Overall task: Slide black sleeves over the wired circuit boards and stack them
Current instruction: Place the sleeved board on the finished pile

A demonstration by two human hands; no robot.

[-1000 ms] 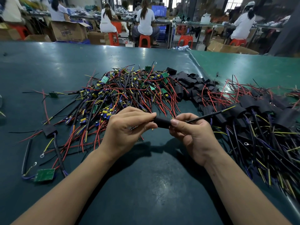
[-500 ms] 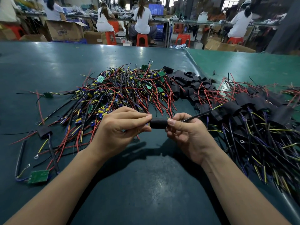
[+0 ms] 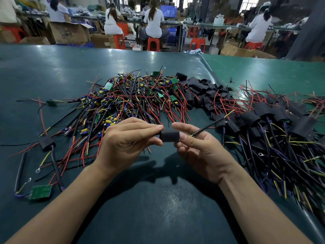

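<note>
Your left hand (image 3: 126,138) and right hand (image 3: 197,148) pinch opposite ends of the sleeve (image 3: 169,136), steadying it so the board seats inside.

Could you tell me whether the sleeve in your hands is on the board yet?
Cannot tell: the sleeve hides any board; a wire exits its right end.

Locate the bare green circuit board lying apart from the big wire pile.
In the head view, the bare green circuit board lies on the table at near left, beside the left forearm, below a lone sleeved board.
</note>
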